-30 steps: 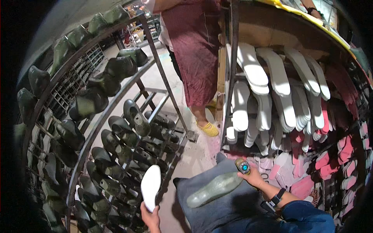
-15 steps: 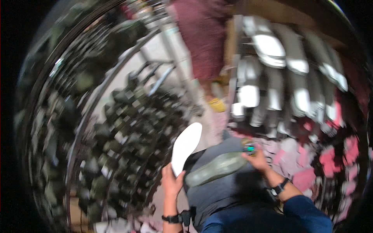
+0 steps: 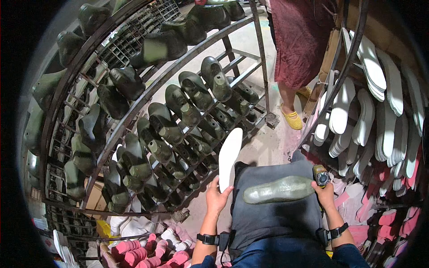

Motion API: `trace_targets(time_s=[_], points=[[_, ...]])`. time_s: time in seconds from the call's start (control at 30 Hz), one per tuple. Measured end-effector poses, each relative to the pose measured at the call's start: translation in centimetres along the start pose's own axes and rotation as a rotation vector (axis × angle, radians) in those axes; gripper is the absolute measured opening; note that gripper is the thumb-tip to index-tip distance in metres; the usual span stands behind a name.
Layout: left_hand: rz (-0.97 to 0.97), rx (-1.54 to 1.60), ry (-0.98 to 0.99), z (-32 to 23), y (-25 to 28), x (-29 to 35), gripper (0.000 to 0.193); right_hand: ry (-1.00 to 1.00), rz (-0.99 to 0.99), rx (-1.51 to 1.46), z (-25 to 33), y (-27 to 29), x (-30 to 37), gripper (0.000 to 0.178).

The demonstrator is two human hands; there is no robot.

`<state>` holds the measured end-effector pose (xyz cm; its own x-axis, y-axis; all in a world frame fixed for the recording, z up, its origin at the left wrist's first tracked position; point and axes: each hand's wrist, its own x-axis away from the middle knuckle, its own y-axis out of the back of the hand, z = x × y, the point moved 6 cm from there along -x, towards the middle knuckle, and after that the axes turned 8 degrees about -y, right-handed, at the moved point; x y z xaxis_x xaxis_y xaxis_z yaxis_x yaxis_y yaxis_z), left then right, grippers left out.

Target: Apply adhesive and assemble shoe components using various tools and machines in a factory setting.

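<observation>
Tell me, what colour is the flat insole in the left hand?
White, plain, no pattern: the insole in the left hand, seen in the head view.

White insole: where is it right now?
In the head view, the white insole stands upright in the left hand, just left of the grey shoe last on the lap, beside the rack of lasts.

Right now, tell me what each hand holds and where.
Left hand: white insole, gripped at its lower end. Right hand: small tool, beside the green shoe last.
</observation>
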<state>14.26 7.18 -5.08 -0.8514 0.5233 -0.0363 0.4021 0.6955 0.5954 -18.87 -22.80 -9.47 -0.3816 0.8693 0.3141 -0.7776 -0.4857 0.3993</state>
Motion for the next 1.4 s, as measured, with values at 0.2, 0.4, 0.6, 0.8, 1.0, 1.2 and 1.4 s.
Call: trace_targets(time_s=[0.2,0.4,0.6,0.8,1.0,1.2,1.4], points=[[0.046,0.092,0.005,-1.5,-1.9,-0.8,0.058,0.005,-0.009,-0.052,-0.6,0.2,-0.1,0.043],[-0.070,0.233,0.008,-2.9,-1.3,-0.7,0.053,0.093,-0.146,0.017,1.2,0.5,0.8,0.045],[-0.042,0.233,0.062,-2.8,-1.3,-1.1,0.061,-0.005,-0.086,0.096,1.5,0.6,1.2,0.043],[-0.108,0.123,-0.054,-3.2,-2.2,-2.1,0.064,0.035,-0.025,-0.122,1.2,1.1,0.9,0.047],[-0.023,0.216,-0.051,-6.8,-2.5,-1.3,0.061,-0.055,0.022,-0.135,1.1,-0.1,0.8,0.049],[0.152,0.361,-0.150,-10.2,-6.2,-1.9,0.064,-0.005,-0.016,-0.087,2.0,0.6,1.7,0.051],[0.327,0.390,-0.245,-16.6,-8.8,-0.7,0.062,-0.005,-0.054,-0.029,1.3,0.4,1.4,0.058]])
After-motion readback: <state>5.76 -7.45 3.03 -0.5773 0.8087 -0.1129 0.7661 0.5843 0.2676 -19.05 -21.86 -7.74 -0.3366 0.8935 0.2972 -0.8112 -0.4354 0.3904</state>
